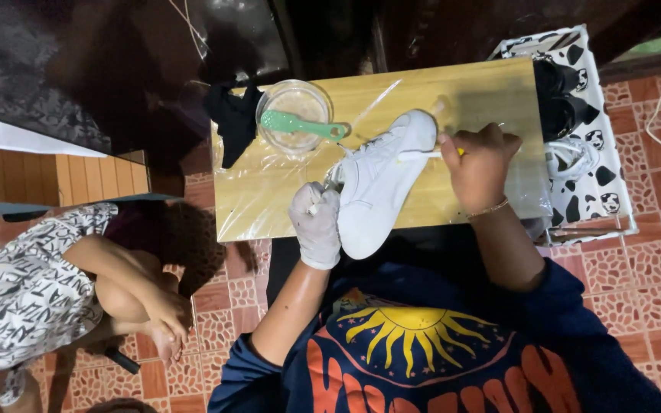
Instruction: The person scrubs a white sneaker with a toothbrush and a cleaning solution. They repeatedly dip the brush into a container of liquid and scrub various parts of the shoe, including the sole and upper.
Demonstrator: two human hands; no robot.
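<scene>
A white sneaker (376,180) lies across a small wooden table (483,95) covered with clear plastic film. My left hand (317,222), in a white glove, grips the shoe at its near side by the opening. My right hand (480,164), bare with a thin bracelet at the wrist, holds a thin white stick-like tool (422,154) with a yellow part, its tip against the shoe's toe end. A clear glass bowl (295,116) with a green brush (300,125) laid across it stands at the table's far left.
A black cloth (232,122) hangs over the table's left corner. A black-and-white patterned box (594,164) with dark shoes stands to the right. Another person (55,283) in a patterned top crouches at the left on the red tiled floor (636,291).
</scene>
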